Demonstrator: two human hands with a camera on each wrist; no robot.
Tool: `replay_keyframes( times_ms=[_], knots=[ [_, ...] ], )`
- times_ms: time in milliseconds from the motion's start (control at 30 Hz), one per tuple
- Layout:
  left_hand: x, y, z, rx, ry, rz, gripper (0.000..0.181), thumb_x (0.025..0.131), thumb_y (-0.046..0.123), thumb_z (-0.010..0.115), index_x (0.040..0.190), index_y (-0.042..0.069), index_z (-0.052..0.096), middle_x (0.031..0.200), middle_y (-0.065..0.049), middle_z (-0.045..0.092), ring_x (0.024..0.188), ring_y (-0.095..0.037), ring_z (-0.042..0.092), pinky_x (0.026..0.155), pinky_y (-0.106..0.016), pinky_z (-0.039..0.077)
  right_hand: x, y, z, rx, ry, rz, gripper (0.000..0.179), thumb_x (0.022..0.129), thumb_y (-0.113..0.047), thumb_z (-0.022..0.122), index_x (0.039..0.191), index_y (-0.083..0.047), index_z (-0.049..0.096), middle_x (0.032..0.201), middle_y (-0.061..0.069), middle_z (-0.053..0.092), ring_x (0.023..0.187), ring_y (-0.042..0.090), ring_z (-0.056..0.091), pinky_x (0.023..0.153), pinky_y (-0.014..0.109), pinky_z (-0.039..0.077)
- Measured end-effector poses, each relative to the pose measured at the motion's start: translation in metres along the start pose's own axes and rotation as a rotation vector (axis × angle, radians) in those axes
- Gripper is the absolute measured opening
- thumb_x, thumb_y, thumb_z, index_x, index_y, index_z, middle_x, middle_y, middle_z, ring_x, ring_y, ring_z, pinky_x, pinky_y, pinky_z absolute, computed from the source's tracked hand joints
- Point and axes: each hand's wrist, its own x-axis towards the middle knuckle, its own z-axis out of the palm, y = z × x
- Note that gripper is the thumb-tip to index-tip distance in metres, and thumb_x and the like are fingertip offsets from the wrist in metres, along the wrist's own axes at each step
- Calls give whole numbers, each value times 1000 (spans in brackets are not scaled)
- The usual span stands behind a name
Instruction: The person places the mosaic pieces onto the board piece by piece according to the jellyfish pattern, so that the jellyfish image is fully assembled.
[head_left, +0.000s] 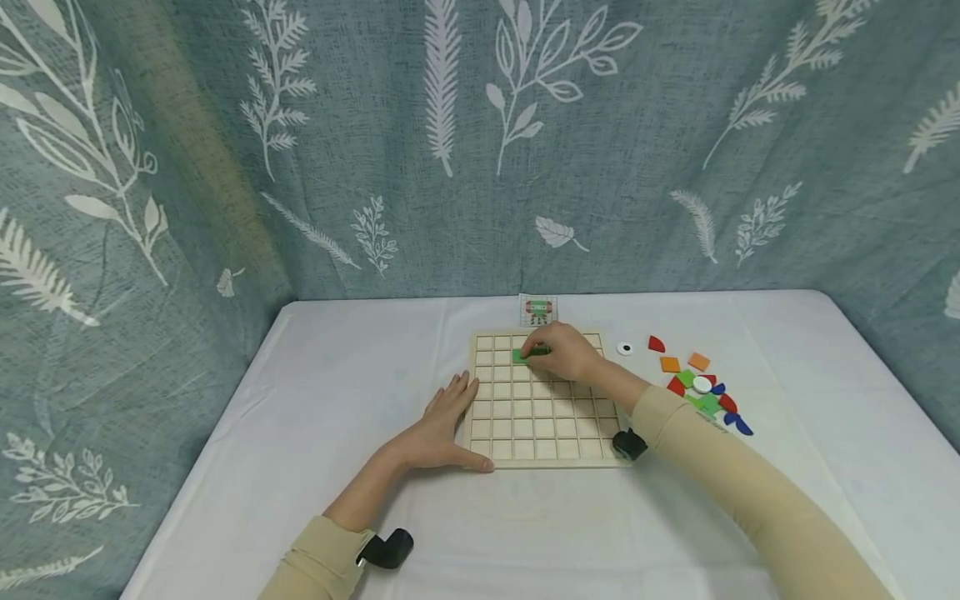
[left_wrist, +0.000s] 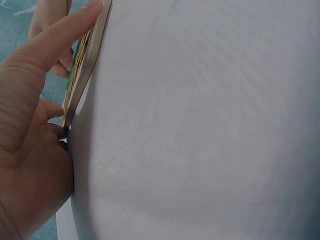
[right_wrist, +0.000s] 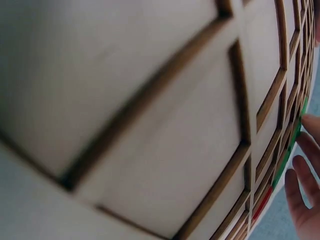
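Note:
A wooden grid board (head_left: pixel 543 459) lies flat on the white table. My left hand (head_left: pixel 438 425) rests at its left side, fingers spread along that edge and thumb at the near corner. In the left wrist view the thumb (left_wrist: pixel 60 37) lies against the board's rim (left_wrist: pixel 86 67). My right hand (head_left: pixel 566 352) reaches over the far rows, its fingertips touching a green piece (head_left: pixel 517 357) lying in a cell. The right wrist view shows green pieces (right_wrist: pixel 282 162) in a line and a red piece (right_wrist: pixel 262 202) near them, partly hidden in the head view by the hand.
A small picture card (head_left: pixel 538 310) lies behind the board. Right of it are a white disc with a black centre (head_left: pixel 625 348), orange squares (head_left: pixel 670 364), and a cluster of red, green, white and blue pieces (head_left: pixel 708 404). A leaf-patterned curtain (head_left: pixel 465 225) hangs behind the table.

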Motion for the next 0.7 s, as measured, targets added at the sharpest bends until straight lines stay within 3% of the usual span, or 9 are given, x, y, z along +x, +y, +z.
replay_keyframes(
  times_ms=[200,300,533,600,700],
  knots=[
    [0,0,1,3,3,-10,126,68,49,86,156,3,8,162,-15,-4,148,-24,-11,119,-44,-4,-11,3,-8,39,20,-21,16,95,-11,64,106,-7,76,117,10,69,110,28,62,91,44,52],
    [1,1,1,10,5,-7,126,68,50,85,156,3,9,162,-16,-4,148,-24,-11,119,-44,-4,-25,11,-20,45,95,23,18,96,-12,62,108,-6,75,120,14,67,109,32,61,88,45,54],
    [1,2,1,4,5,-17,127,67,49,86,156,3,9,162,-15,-5,148,-24,-11,119,-43,-5,-73,49,-60,-68,282,288,24,96,-18,61,112,-1,68,106,17,65,93,31,59,76,44,51],
    [0,2,1,2,4,-17,127,67,49,86,156,3,9,162,-15,-5,148,-24,-11,119,-43,-5,-85,60,-70,-103,279,390,30,95,-21,62,113,3,64,104,20,63,88,32,58,72,45,50],
    [0,3,0,-1,2,-13,127,67,48,86,156,2,9,162,-16,-5,148,-25,-11,119,-43,-5,-98,73,-79,-124,211,532,41,93,-27,66,115,7,60,105,23,60,86,32,57,72,43,52]
  ],
)
